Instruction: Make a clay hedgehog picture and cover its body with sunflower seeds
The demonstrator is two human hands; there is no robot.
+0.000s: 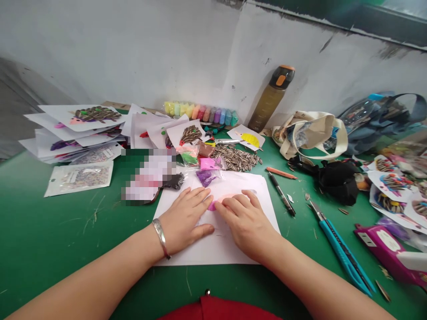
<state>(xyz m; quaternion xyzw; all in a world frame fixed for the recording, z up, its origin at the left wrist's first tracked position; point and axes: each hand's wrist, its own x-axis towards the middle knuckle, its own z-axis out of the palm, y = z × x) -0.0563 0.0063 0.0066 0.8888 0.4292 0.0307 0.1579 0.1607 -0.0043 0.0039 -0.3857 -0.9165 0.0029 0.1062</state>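
A white sheet of paper (213, 253) lies before me with a flattened pale-pink clay shape (227, 196) on it. At the left end of this shape sits a brighter magenta bit of clay (212, 206). My left hand (187, 218), with a silver bangle at its wrist, rests flat and open on the paper, fingertips beside the magenta bit. My right hand (248, 222) bends over the clay shape, its index fingertip touching the magenta end. Its fingers are apart, and nothing shows held in them; the thumb is hidden. Part of the clay shape is covered by this hand.
Bagged purple clay (207, 177) touches the paper's far edge, with sunflower seeds (238, 158) behind. A pen (282, 194) and blue utility knife (345, 249) lie right. Stacked seed pictures (96, 116) stand left; a bottle (271, 98) and cloth bag (310, 133) are at the back.
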